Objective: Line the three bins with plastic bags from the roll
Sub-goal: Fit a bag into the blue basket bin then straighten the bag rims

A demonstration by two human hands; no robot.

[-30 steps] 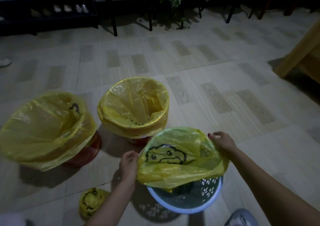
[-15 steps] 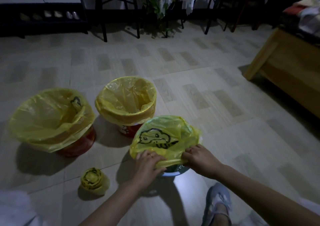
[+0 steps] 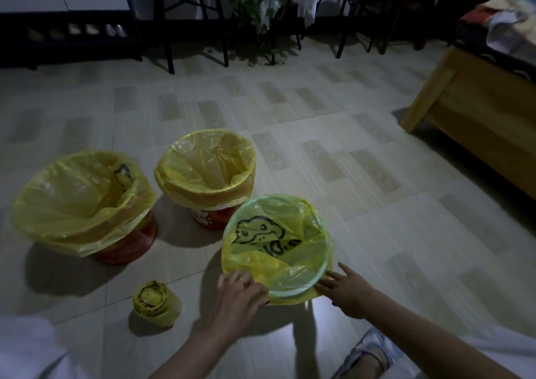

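I take the near bin [image 3: 295,290], the pale-rimmed one closest to me, as my landmark; its yellow bag [image 3: 269,242] is already spread over the rim all the way round, with the printed cartoon sagging into the middle. My left hand [image 3: 239,293] sits at the near-left of that rim with the fingers curled onto the overhanging plastic, and I read it as pinching the bag's edge, though the fingertips are partly hidden. My right hand [image 3: 346,293] is at the near-right of the rim, fingers straight and spread, touching or just beside the folded-over skirt without gripping anything. Beyond the near bin to the left stand the middle bin [image 3: 213,219] and, further left, the wide red bin [image 3: 127,246], both already lined. The bag roll [image 3: 153,299] stands on the tiled floor [image 3: 362,175] just left of my left hand. To finish this step well I would draw the skirt down evenly on the near side, working both hands apart around the rim so the fold sits at one height, then press the slack centre down so the bag reaches the bottom. The film looks thin, so I judge a hard tug from one side could pull the far edge off.
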